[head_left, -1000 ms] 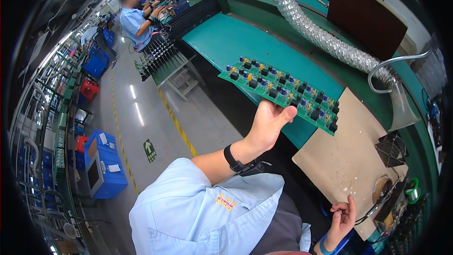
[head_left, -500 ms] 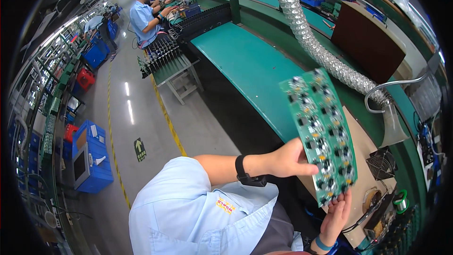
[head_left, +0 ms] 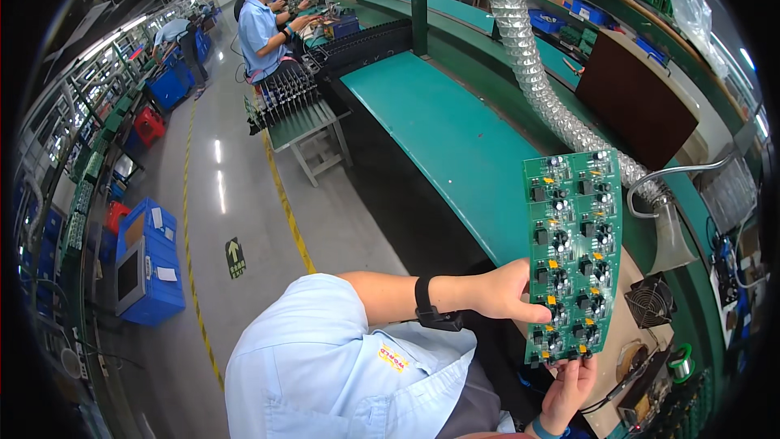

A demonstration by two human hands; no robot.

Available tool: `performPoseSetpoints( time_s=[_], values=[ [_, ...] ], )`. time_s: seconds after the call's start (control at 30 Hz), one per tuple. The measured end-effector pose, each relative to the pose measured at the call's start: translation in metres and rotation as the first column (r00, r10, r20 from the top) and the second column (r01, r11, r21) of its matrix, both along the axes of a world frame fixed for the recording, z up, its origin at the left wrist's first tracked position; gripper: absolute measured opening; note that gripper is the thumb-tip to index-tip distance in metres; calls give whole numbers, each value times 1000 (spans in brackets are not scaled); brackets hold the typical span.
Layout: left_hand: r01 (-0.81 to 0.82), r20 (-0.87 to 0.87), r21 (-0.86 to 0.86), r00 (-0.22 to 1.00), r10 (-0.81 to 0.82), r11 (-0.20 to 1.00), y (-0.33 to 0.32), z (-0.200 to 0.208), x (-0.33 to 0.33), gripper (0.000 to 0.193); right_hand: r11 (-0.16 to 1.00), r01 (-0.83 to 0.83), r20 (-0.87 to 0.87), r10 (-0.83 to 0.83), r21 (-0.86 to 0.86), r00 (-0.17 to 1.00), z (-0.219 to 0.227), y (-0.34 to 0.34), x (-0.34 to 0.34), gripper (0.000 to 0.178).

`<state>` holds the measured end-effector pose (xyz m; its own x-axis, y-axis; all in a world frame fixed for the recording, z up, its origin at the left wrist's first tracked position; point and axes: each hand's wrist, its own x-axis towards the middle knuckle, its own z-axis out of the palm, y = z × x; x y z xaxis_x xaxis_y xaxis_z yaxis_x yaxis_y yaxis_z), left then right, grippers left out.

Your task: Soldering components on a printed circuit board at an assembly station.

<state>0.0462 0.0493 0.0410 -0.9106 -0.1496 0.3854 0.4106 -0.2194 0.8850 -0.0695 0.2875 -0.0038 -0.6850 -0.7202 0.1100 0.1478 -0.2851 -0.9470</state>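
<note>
A long green circuit board [head_left: 573,252], covered with rows of small black, silver and yellow components, is held up in front of me with its component side in view. My left hand [head_left: 508,293] grips its left edge, thumb across the front and the other fingers hidden behind. At the bottom edge, the fingertips of my right hand [head_left: 571,386] pinch the board from below. A black band [head_left: 431,302] circles my left wrist, and a blue band [head_left: 546,429] is on the right one.
Below and right lie a tan work surface [head_left: 605,419], a black fan [head_left: 650,302] and a solder wire spool [head_left: 681,363]. A silver duct hose [head_left: 520,49] hangs behind the board. A teal bench [head_left: 439,126] runs ahead; a co-worker [head_left: 264,28] sits beyond a rack of boards [head_left: 284,97].
The board has turned from a slant to nearly upright and faces me more squarely. It sits slightly lower and to the right in view. Both hands keep their hold.
</note>
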Motion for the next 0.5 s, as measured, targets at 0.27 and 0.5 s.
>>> performPoseSetpoints(
  time_s=[0.27, 0.5],
  values=[
    [-46, -53, -82, 998, 41, 996, 2, -6, -2, 66, 996, -26, 48, 30, -82, 998, -13, 4, -3, 38],
    [111, -16, -56, 994, -112, 992, -8, -6, -5, 54, 999, 3, 79, -1, -34, 997, -19, 6, -7, 39]
  ],
)
